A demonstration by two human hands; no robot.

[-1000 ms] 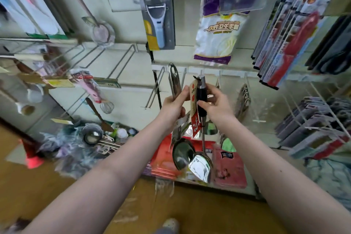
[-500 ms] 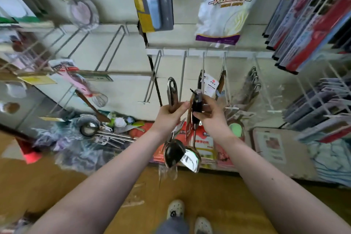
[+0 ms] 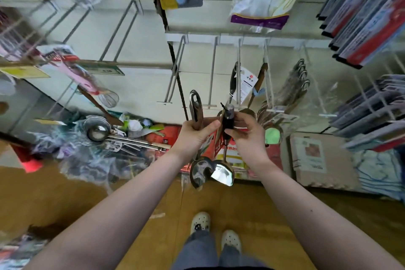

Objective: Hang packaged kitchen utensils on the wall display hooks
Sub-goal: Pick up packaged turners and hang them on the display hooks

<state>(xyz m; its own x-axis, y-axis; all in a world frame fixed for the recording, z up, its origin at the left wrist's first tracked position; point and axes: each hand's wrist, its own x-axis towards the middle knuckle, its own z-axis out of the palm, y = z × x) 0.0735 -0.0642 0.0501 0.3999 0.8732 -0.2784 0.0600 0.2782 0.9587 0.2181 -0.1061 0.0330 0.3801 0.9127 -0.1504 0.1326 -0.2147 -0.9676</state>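
My left hand (image 3: 195,132) grips the brown-and-steel handle of a steel spoon (image 3: 198,172), its bowl hanging down. My right hand (image 3: 247,133) pinches the black handle of a second steel spoon (image 3: 222,174) that carries a red card label. Both are held upright side by side, just in front of and below the white wall hooks (image 3: 211,76). On the hooks to the right hang a black-handled utensil with a white tag (image 3: 234,81), a wooden-handled one (image 3: 259,82) and a bunch of steel-handled utensils (image 3: 293,85).
Loose ladles and a skimmer (image 3: 103,132) lie in a heap on the low shelf at left. Red packages (image 3: 168,136) and a cardboard box (image 3: 311,158) stand below the hooks. Packaged goods (image 3: 368,11) hang at upper right. My feet (image 3: 215,232) stand on the wooden floor.
Both hands have come down and a little away from the hooks with the two spoons, and my view has tilted down so my feet show.
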